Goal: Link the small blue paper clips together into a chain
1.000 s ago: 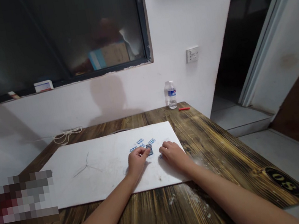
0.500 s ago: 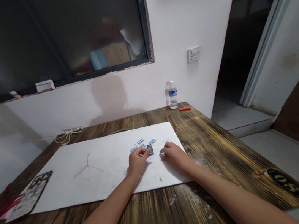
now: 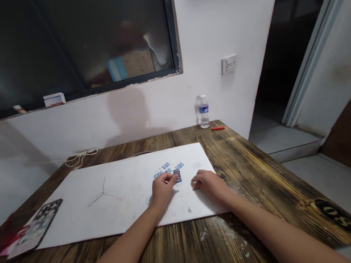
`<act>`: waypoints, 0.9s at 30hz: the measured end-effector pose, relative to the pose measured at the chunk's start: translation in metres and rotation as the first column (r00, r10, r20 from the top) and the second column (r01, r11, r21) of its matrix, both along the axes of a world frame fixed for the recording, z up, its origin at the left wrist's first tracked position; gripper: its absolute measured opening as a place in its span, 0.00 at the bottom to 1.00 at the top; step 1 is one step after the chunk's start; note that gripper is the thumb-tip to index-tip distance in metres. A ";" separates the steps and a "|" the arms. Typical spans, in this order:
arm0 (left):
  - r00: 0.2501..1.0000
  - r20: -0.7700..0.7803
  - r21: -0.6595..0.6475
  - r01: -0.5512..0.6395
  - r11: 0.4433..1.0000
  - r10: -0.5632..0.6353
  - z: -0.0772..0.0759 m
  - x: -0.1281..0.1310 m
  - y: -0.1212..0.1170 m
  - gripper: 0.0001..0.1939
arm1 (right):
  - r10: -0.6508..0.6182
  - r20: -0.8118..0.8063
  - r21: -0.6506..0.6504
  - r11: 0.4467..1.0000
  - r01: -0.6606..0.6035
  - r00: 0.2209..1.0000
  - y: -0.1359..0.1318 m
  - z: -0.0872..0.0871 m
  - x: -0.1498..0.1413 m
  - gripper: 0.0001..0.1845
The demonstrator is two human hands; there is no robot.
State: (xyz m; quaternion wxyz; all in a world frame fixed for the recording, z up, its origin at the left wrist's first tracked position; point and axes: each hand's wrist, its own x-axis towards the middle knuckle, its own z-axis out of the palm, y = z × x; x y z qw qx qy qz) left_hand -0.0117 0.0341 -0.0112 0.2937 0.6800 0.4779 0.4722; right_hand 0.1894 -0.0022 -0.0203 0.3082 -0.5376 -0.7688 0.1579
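Note:
My left hand [image 3: 163, 188] is over the white board, pinching a small dark blue card-like piece [image 3: 177, 176] with lighter markings between thumb and fingers. Just behind it, several small blue-and-white pieces [image 3: 166, 165] lie flat on the board, some partly covered by my hand. To the right, my right hand [image 3: 208, 184] hovers low over the board's right part. Its fingers are curled in towards the thumb, and whatever may be between them is too small to make out. A gap separates it from the blue piece. Beyond it lies a faint translucent square [image 3: 197, 165].
The white board [image 3: 75, 217] rests on a dark wooden table [image 3: 252, 181]. A patterned flat case [image 3: 39, 228] overlaps its left end. Toward the wall are a coiled cable [image 3: 81, 156], a water bottle [image 3: 204, 115] and a red stick-shaped object [image 3: 218, 128]. Thin twig-like lines [image 3: 104, 192] mark the board.
My right hand has shifted slightly right, away from the blue piece, uncovering the translucent square. My left hand keeps its pinch on the piece. The whole view has moved a little.

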 end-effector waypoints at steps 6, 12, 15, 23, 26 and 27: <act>1.000 0.002 -0.011 0.006 1.000 -0.006 -0.002 0.000 0.000 0.15 | 0.013 0.025 0.160 0.987 -0.016 1.000 0.003 -0.004 0.003 0.07; 1.000 -0.005 -0.013 0.004 1.000 -0.004 0.001 0.000 0.000 0.15 | 0.050 -0.192 0.204 0.979 -0.010 0.980 -0.001 0.004 0.000 0.05; 1.000 -0.008 -0.019 0.005 1.000 -0.005 0.002 0.000 -0.001 0.14 | 0.035 -0.306 0.209 0.977 0.032 0.951 -0.003 0.009 -0.001 0.04; 0.998 -0.007 -0.033 0.054 0.998 -0.054 0.003 0.001 -0.001 0.14 | -0.112 -0.774 -0.207 0.975 -0.082 0.623 -0.001 0.006 -0.015 0.15; 0.995 0.018 -0.051 0.095 0.994 -0.095 0.000 0.001 0.001 0.15 | -0.115 -0.775 -0.219 0.971 -0.093 0.622 0.000 0.004 -0.018 0.16; 0.994 0.024 -0.054 0.112 0.992 -0.110 -0.001 0.001 0.002 0.15 | -0.110 -0.760 -0.209 0.975 -0.081 0.641 0.001 0.003 -0.018 0.16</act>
